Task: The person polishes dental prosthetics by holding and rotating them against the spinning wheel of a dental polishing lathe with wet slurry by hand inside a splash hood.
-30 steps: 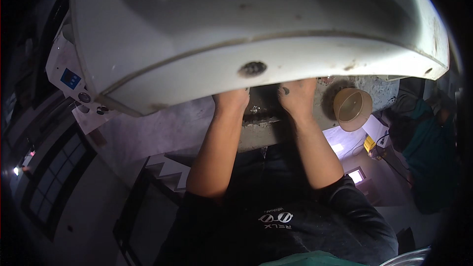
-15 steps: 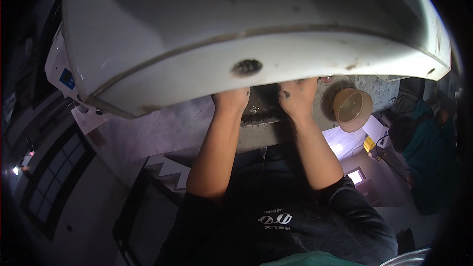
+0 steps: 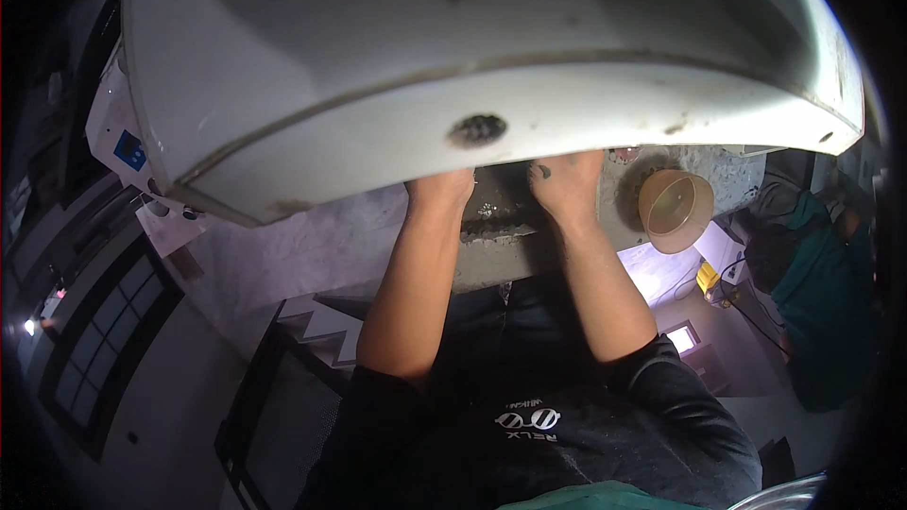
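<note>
A large white curved housing [image 3: 491,19], stained along its seam, fills the upper view. My left hand [image 3: 441,187] reaches beneath its lower edge, fingers hidden. My right hand [image 3: 565,187] does the same a little to the right, a dark smudge on it; what its fingertips hold is out of sight. Between them shows a dark, wet-looking recess in a grimy grey work surface [image 3: 487,255]. A tan cup-like container [image 3: 675,211] stands beside my right hand on that surface.
At left are a white panel with a blue display [image 3: 130,149] and a dark-framed window [image 3: 104,349]. At right are a yellow object [image 3: 706,276] with cables and teal cloth [image 3: 817,312], what it covers unclear. A pale floor [image 3: 302,246] shows below the work surface.
The white housing sits slightly further left and higher in view than a second ago. My right hand has shifted very slightly left; otherwise my arms look nearly unchanged.
</note>
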Action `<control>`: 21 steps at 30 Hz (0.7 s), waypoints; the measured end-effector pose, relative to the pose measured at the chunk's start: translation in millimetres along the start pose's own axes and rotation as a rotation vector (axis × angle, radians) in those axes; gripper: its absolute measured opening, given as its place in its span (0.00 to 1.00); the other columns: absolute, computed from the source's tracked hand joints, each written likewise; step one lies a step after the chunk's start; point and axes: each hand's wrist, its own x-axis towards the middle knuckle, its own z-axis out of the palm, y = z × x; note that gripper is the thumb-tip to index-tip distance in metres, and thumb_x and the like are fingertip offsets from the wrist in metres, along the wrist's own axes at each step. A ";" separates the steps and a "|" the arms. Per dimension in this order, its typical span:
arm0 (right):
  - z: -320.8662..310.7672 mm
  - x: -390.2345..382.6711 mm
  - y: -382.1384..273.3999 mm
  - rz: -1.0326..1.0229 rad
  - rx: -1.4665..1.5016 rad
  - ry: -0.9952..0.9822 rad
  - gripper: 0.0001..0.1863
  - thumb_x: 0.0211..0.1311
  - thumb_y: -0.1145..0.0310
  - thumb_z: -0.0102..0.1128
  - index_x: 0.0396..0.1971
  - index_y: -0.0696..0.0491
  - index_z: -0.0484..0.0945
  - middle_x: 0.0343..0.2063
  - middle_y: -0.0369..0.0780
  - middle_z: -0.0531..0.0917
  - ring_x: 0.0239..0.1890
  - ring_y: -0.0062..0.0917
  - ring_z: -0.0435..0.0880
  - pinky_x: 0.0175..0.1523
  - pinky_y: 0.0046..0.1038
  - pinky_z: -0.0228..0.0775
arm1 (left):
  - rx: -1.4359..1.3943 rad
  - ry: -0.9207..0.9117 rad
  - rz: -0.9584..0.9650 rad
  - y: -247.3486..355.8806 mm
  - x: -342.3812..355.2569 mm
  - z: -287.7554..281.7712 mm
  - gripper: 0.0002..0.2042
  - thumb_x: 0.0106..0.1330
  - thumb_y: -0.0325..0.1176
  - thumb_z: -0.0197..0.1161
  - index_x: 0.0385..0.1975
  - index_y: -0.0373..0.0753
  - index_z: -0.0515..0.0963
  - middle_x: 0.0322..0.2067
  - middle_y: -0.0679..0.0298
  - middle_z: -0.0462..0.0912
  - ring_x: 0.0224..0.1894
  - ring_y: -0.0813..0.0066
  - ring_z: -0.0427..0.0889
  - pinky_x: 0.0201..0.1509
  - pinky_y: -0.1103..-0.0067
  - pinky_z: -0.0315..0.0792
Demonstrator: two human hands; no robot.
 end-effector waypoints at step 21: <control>-9.0 -1.3 4.2 -0.147 -0.168 -0.043 0.10 0.41 0.81 0.54 0.28 0.64 0.77 0.24 0.39 0.80 0.28 0.15 0.75 0.36 0.17 0.67 | -0.222 -0.236 0.051 -11.3 -12.3 -1.8 0.14 0.48 0.10 0.48 0.32 0.35 0.71 0.34 0.65 0.74 0.36 0.78 0.74 0.42 0.84 0.67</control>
